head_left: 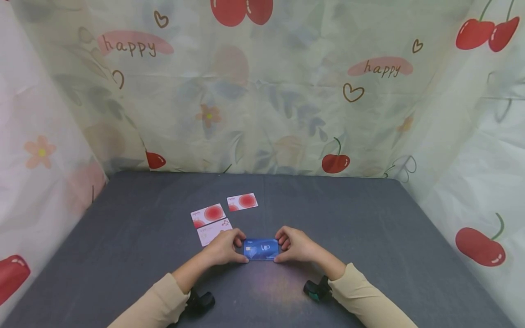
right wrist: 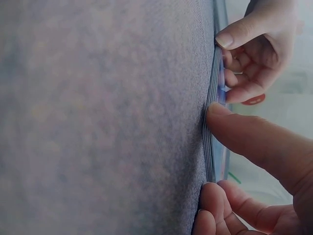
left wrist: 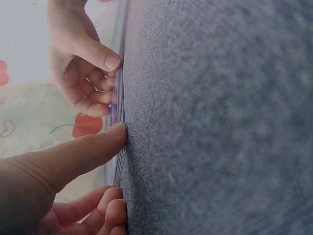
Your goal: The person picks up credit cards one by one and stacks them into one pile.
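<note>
A small stack of cards with a blue "VIP" card on top lies flat on the dark table, its layered edges showing in the right wrist view. My left hand grips the stack's left end, thumb at the near corner and fingers at the far corner. Mirroring it, my right hand holds the right end the same way. Both thumbs press on the near long edge, as the left wrist view shows with my left thumb.
Beyond my left hand lie a pale pink card, partly covered by that hand, and a white card with red circles alongside it. Another red-circled card lies farther back. Patterned curtains surround the grey-black table.
</note>
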Action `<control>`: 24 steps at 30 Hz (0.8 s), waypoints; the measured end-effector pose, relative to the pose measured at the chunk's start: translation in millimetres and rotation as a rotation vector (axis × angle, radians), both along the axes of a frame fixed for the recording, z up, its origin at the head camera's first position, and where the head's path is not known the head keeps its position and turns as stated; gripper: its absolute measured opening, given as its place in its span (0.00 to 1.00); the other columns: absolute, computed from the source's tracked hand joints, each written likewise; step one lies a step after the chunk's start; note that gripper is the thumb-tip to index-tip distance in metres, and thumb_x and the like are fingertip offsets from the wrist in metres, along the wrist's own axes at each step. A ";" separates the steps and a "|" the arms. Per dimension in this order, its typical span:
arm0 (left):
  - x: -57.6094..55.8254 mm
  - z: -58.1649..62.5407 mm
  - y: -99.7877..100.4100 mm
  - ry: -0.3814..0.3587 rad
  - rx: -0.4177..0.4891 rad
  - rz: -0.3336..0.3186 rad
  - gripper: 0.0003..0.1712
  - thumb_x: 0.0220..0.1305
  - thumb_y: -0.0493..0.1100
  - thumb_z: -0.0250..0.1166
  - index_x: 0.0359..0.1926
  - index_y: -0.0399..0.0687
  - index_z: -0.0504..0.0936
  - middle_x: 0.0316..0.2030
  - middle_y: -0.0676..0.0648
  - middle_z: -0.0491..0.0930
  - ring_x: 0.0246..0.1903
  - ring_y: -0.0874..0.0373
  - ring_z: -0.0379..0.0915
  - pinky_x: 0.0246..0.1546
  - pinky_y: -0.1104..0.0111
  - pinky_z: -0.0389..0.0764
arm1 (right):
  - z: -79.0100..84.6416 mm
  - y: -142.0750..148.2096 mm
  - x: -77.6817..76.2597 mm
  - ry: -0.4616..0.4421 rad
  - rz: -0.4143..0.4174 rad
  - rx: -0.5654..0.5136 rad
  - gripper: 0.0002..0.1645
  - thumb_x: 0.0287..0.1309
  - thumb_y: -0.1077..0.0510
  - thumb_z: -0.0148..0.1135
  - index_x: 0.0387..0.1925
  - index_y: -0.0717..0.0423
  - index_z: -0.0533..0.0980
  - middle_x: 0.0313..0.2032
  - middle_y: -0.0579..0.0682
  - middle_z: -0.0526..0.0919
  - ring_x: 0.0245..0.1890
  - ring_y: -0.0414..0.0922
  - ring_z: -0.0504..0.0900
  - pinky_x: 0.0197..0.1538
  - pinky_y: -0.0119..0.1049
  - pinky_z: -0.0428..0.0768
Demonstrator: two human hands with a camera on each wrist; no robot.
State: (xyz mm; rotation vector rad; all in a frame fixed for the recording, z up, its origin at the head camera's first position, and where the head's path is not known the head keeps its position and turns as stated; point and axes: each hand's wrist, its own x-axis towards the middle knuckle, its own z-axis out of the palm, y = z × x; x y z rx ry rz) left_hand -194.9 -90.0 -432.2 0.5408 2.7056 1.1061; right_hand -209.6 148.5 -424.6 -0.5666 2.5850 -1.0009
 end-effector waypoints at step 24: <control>1.1 2.5 0.9 -0.020 -0.009 0.015 0.30 0.39 0.41 0.77 0.45 0.34 0.77 0.29 0.47 0.74 0.29 0.59 0.67 0.30 0.72 0.68 | -1.5 0.1 -2.7 -0.015 -0.001 0.007 0.30 0.38 0.58 0.76 0.43 0.62 0.72 0.35 0.51 0.76 0.34 0.41 0.74 0.38 0.31 0.75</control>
